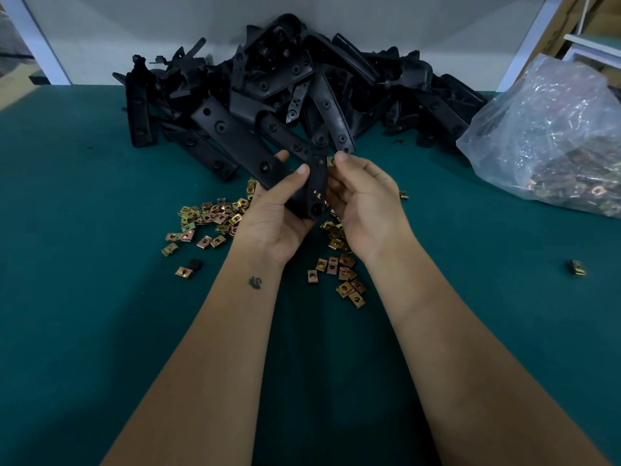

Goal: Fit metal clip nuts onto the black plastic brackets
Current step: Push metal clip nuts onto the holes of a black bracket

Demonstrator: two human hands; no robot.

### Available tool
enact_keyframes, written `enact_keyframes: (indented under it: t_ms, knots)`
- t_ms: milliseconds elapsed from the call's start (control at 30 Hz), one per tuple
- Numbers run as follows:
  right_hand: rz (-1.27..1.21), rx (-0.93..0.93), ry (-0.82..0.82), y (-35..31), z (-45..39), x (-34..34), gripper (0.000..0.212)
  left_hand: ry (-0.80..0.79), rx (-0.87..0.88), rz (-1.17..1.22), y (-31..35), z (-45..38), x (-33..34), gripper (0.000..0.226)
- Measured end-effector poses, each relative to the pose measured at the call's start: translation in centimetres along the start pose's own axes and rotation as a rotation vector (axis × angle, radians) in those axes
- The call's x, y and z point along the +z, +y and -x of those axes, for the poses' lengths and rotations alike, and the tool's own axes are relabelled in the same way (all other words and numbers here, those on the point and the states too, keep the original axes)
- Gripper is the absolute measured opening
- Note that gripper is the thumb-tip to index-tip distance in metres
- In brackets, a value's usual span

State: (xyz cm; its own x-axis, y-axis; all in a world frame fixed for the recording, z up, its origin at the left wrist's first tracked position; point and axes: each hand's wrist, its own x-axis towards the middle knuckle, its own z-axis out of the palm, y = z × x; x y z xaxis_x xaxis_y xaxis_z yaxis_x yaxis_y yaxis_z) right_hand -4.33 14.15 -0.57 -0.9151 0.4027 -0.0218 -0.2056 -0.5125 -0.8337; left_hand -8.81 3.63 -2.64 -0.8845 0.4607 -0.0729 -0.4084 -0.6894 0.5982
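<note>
A: Bracket (314, 183) raised over green table (84, 297), left hand (279, 210) wrapped round its lower end. Looks rigid, light.

B: Right hand (363, 196) pinches 1 clip nut (330, 161) at bracket's upper edge. Small, probably springy, slick; grip by flat sides. Spares (208, 216) lie beneath.

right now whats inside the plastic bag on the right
The bag holds a heap of clip nuts, plain near its bottom edge. Crinkled, glaring film hides what lies higher up.
</note>
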Motion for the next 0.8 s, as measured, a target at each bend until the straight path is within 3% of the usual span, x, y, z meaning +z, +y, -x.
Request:
enact_keyframes:
  t_ms: [200, 633, 800]
  knots:
    - [0.015, 0.004, 0.014, 0.3, 0.2, 0.4, 0.016, -0.01, 0.008, 0.003, 0.0, -0.1, -0.2, 0.042]
    - [-0.011, 0.023, 0.053, 0.6, 0.6, 1.4, 0.016, 0.006, 0.034, -0.066, -0.4, 0.1, 0.2, 0.029]
    - [0.103, -0.018, 0.099, 0.6, 0.5, 1.3, 0.014, 0.026, 0.035, -0.073, -0.3, 0.1, 0.3, 0.028]
